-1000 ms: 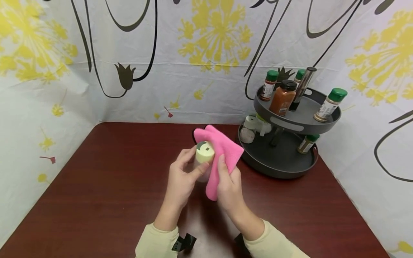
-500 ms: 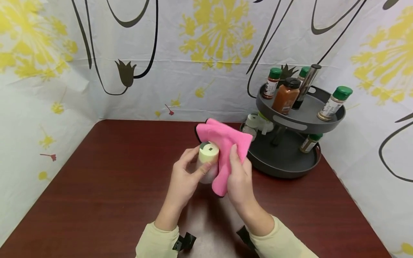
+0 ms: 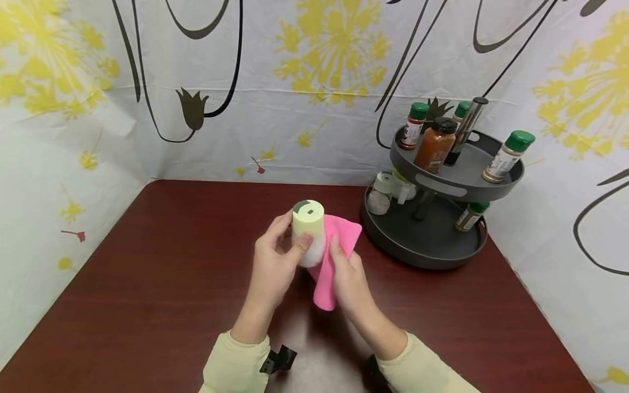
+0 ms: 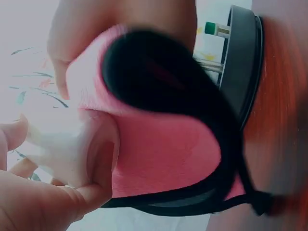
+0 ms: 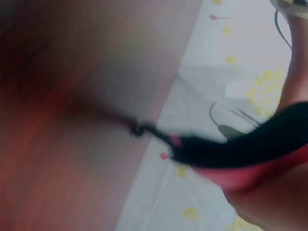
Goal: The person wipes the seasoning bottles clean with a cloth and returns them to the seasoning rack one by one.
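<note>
A shaker with a pale yellow-green cap [image 3: 308, 219] and a whitish clear body [image 3: 314, 252] is held up off the table in my left hand [image 3: 274, 262], thumb in front and fingers behind. My right hand [image 3: 350, 279] grips a pink cloth [image 3: 324, 289] with black edging, which lies against the shaker's right side. In the left wrist view the cloth [image 4: 163, 154] drapes beside the shaker's base [image 4: 62, 144], its black border [image 4: 149, 72] looping toward the camera. Motion blurs the right wrist view, where the dark border [image 5: 207, 151] and a strip of pink show.
A two-tier dark turntable [image 3: 422, 256] stands at the back right. Its upper tray bears an orange-brown bottle [image 3: 435, 146], green-capped spice jars [image 3: 508, 156] and a metal cylinder [image 3: 467, 131]. Another shaker [image 3: 380, 195] sits on the lower tray. Patterned cloth walls surround the reddish-brown table [image 3: 147, 305].
The cloth has gone from spread behind and beside the shaker's cap to lower down its right side. My right hand has shifted left and down; the shaker is slightly higher and further left.
</note>
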Action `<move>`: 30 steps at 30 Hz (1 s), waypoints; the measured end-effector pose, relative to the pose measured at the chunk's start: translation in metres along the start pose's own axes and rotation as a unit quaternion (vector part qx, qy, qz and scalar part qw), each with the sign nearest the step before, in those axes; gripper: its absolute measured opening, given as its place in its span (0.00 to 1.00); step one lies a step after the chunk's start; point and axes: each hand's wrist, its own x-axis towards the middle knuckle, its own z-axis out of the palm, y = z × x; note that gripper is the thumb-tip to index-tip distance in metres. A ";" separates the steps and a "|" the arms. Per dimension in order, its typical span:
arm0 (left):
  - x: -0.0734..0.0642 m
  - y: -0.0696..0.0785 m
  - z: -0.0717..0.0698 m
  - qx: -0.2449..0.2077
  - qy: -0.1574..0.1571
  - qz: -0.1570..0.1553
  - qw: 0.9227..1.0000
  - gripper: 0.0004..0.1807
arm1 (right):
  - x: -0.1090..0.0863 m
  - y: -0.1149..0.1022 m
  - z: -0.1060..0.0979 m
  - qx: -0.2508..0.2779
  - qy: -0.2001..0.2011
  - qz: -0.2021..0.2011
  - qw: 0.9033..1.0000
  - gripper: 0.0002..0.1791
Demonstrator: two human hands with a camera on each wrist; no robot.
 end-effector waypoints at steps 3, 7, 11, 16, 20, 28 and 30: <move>0.000 -0.002 0.002 0.017 -0.009 -0.004 1.000 0.30 | 0.000 -0.011 -0.003 0.013 0.000 -0.032 0.999 0.27; -0.003 -0.004 0.005 0.040 -0.026 0.002 0.999 0.31 | -0.006 -0.026 0.000 0.027 0.031 -0.158 0.987 0.24; -0.004 -0.002 0.006 0.036 -0.014 0.007 0.999 0.30 | -0.012 -0.022 0.007 0.009 0.036 -0.244 0.969 0.16; -0.001 0.004 0.005 -0.006 0.007 -0.007 1.000 0.29 | -0.015 -0.009 0.005 -0.028 0.023 -0.198 0.979 0.14; 0.002 0.007 0.003 -0.132 -0.010 -0.056 0.990 0.26 | -0.010 -0.013 -0.007 0.004 0.024 -0.042 0.999 0.22; -0.001 0.010 -0.003 -0.330 -0.014 -0.095 0.939 0.25 | 0.002 -0.011 -0.022 0.168 0.039 0.124 0.977 0.29; -0.002 0.011 -0.002 -0.282 0.014 -0.073 0.956 0.27 | 0.000 -0.009 -0.021 0.225 0.030 0.137 0.964 0.27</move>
